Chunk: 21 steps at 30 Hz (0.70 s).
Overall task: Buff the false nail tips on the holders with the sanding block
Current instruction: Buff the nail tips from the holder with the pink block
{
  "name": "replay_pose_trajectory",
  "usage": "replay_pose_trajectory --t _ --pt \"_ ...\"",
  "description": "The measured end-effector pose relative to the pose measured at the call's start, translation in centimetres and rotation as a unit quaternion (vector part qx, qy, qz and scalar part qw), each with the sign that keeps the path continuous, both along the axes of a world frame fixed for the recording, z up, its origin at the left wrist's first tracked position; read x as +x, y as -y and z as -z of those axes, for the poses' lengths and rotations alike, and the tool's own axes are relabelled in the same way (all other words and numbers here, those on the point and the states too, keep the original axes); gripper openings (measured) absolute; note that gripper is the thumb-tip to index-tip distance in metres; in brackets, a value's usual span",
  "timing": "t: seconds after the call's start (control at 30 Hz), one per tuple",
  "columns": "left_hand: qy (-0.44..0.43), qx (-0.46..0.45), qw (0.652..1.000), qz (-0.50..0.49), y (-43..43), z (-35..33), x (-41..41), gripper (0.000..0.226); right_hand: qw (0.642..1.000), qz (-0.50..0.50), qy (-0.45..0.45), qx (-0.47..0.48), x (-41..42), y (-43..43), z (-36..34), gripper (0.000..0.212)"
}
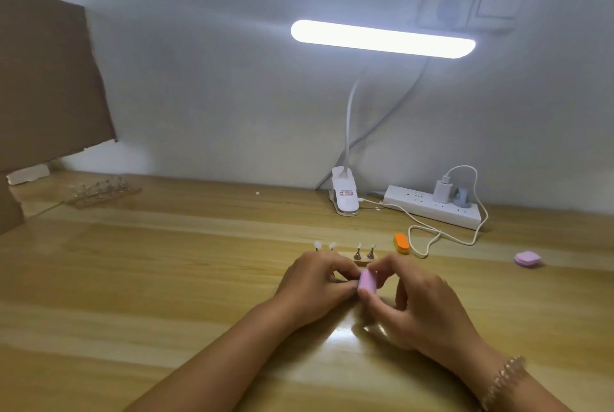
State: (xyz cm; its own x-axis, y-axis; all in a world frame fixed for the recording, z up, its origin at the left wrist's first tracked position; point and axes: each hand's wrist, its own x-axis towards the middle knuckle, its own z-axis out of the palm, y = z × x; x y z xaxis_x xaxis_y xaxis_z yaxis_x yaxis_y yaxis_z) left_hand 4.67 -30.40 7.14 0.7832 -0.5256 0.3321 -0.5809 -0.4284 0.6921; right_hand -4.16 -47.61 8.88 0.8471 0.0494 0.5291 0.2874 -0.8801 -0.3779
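Meeting low over the wooden table [166, 278], the left hand [314, 285] and the right hand [422, 308] are seen fingertip to fingertip. A pink sanding block [367, 281] is pinched by the right hand between thumb and forefinger, its long side held nearly upright; the other fingers are curled loosely beneath. The fingers of the left hand are curled and bunched against the block's 9 o'clock side, but whether anything is pinched there cannot be told. A beaded bracelet [503, 378] is worn on the right wrist.

Just beyond the hands, at 12 o'clock, a small wooden base [361, 263] is partly covered by the knuckles. 4 nail holders [371, 251] are seen rising behind the hands: 2 at 11 o'clock carry pale false nail tips [317, 244], and 2 stand on the base at 12 o'clock.

An orange sanding block [401, 243] lies at 1 o'clock, near the base, and a lilac block [527, 259] lies well apart at 3 o'clock. Farther back, a clip lamp [382, 38] is lit, its clamp [344, 195] set beside a white power strip [432, 210] with a charger [441, 190] plugged in and a cable [428, 235] looping across the table. A second rack of holders [103, 190] is placed at 10 o'clock, near a cardboard sheet [43, 79].
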Motion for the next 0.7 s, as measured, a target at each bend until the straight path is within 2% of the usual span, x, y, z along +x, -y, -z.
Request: replay_pose_trajectory --t 0.1,0.2,0.33,0.47,0.6,0.7 --pt "-0.005 0.001 1.000 -0.007 -0.03 0.08 0.09 0.015 0.999 0.026 -0.001 0.026 0.36 0.42 -0.06 0.020" --pt "-0.016 0.000 1.000 -0.003 -0.07 0.11 0.03 0.022 1.000 -0.002 0.008 -0.012 0.13 0.03 0.24 0.026" --pt "-0.013 0.006 1.000 -0.009 0.02 0.09 0.02 0.015 0.999 0.029 0.011 0.039 0.72 0.70 0.18 0.025" --pt "-0.014 0.006 1.000 -0.005 0.02 -0.06 -0.13 0.028 1.000 0.004 0.027 -0.011 0.47 0.32 0.52 0.027" --pt "-0.009 0.008 1.000 -0.010 0.02 0.04 -0.06 0.019 0.999 0.035 0.016 0.032 0.93 0.87 0.37 0.024" --pt "-0.011 0.008 1.000 -0.007 -0.02 -0.02 -0.17 0.028 0.999 -0.003 0.032 -0.019 0.38 0.36 0.57 0.027"
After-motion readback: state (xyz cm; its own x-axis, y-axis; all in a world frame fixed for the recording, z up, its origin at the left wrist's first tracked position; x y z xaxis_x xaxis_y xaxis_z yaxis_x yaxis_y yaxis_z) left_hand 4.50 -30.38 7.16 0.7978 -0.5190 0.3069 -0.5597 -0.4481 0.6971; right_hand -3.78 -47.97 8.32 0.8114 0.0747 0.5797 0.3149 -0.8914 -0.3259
